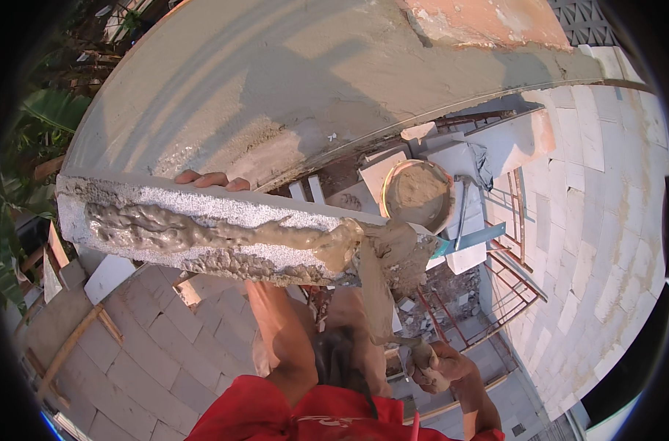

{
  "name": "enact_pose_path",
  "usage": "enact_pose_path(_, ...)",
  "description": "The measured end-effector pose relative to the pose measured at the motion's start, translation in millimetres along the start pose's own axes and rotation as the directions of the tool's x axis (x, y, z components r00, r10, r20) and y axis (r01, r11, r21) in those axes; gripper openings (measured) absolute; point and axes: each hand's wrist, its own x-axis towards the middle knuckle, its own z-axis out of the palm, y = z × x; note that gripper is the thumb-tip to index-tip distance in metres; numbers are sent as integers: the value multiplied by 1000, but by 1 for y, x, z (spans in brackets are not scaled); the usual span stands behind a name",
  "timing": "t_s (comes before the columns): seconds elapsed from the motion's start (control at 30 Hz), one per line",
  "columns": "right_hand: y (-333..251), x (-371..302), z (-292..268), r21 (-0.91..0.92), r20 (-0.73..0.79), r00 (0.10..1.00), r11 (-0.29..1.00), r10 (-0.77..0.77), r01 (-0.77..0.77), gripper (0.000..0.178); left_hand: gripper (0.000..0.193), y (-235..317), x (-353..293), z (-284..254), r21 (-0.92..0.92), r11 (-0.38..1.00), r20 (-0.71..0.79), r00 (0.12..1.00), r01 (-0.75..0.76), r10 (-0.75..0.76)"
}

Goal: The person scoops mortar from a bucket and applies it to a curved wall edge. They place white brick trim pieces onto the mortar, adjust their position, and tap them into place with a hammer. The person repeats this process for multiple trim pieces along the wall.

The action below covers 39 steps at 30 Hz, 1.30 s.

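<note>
A long, pale building block (pixel 239 209) lies across the view in front of me, with wet grey mortar (pixel 151 229) spread in a lumpy band along its upward face. The fingers of my left hand (pixel 215 181) curl over its far edge, the forearm passing beneath, so the palm is hidden. My right hand (pixel 436 366) is closed round the handle of a mortar-coated trowel (pixel 377 294). The trowel's blade touches the block's right end, where a thick clump of mortar (pixel 401 253) sits.
Beyond the block curves a grey plastered wall surface (pixel 334 70). A round bucket of mortar (pixel 419 192) stands below among white blocks, near a hammer (pixel 463 209) and a teal-handled saw (pixel 478 239). Rusty metal frames (pixel 507 287) lean by the white block wall (pixel 592 220) at right.
</note>
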Motion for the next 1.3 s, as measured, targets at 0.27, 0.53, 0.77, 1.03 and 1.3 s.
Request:
enact_pose_path(0.27,-7,91,104,-160,55,998,986,-41,50,41,60,7,-15,-14,57,998,23,999,-25,23)
enact_pose_path(0.53,-33,141,158,-642,230,969,733,-95,224,45,60,7,-19,-14,48,999,-31,999,-24,26)
enact_pose_path(0.77,-51,79,104,-818,-228,964,563,-137,-114,55,59,0,-34,-16,59,998,-88,995,-33,38)
enact_pose_path(1.03,-209,72,60,-989,-49,999,143,-13,-46,67,59,-10,-49,-10,62,997,-207,977,-37,49)
enact_pose_path(1.3,-277,197,89,-997,12,984,73,175,-1,64,58,-16,-78,9,29,1000,-321,947,-5,14)
